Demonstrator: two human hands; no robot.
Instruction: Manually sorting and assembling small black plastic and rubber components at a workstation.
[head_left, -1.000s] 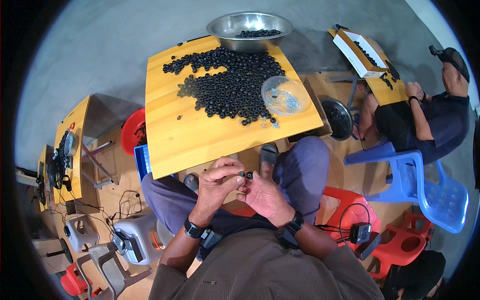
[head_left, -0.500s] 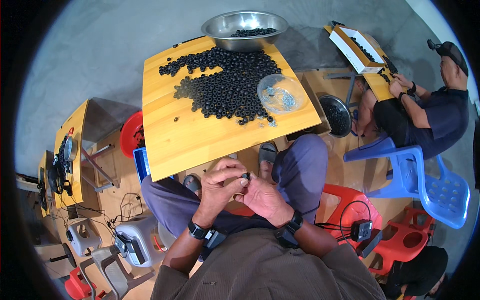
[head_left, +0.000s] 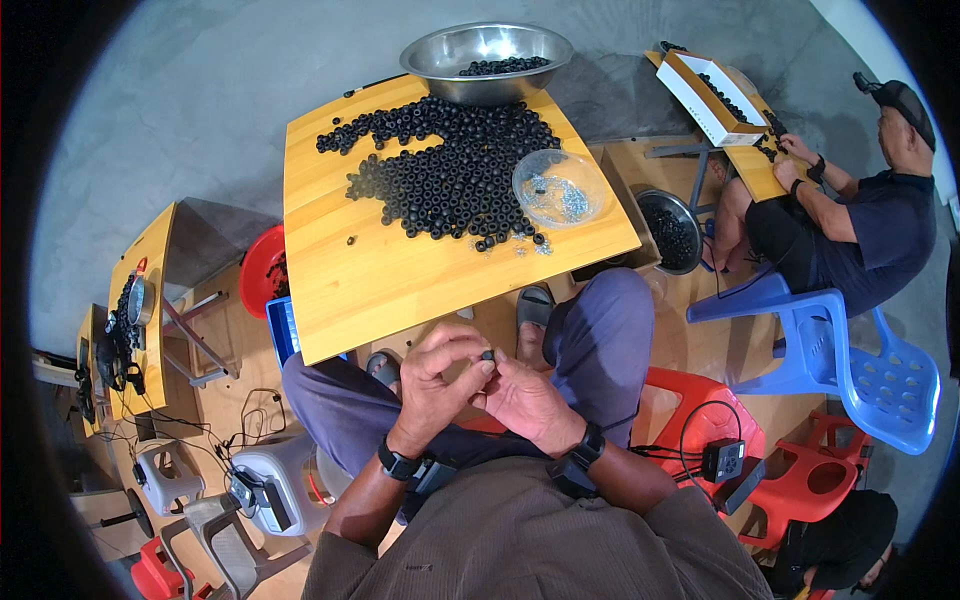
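My left hand (head_left: 432, 382) and my right hand (head_left: 528, 402) meet over my lap, just in front of the table edge. Between their fingertips sits a small round black part (head_left: 488, 355), pinched by the left thumb and fingers, with the right fingertips closed against it. Many similar black ring-shaped parts (head_left: 455, 185) are spread over the yellow table (head_left: 375, 290) ahead. A clear round tub (head_left: 535, 205) of small shiny metal pieces stands on its right side, and a few such pieces lie loose beside it.
A steel bowl (head_left: 425, 65) with black parts stands at the table's far edge. Left of the table are a red basin (head_left: 258, 262) and a blue crate (head_left: 284, 330). A co-worker (head_left: 850, 220) sits at the right beside a blue chair (head_left: 850, 370). Red stools (head_left: 690, 400) stand close by.
The black part has turned and shifted slightly within my fingertips. My hands stay in nearly the same place. The co-worker's hands have moved a little.
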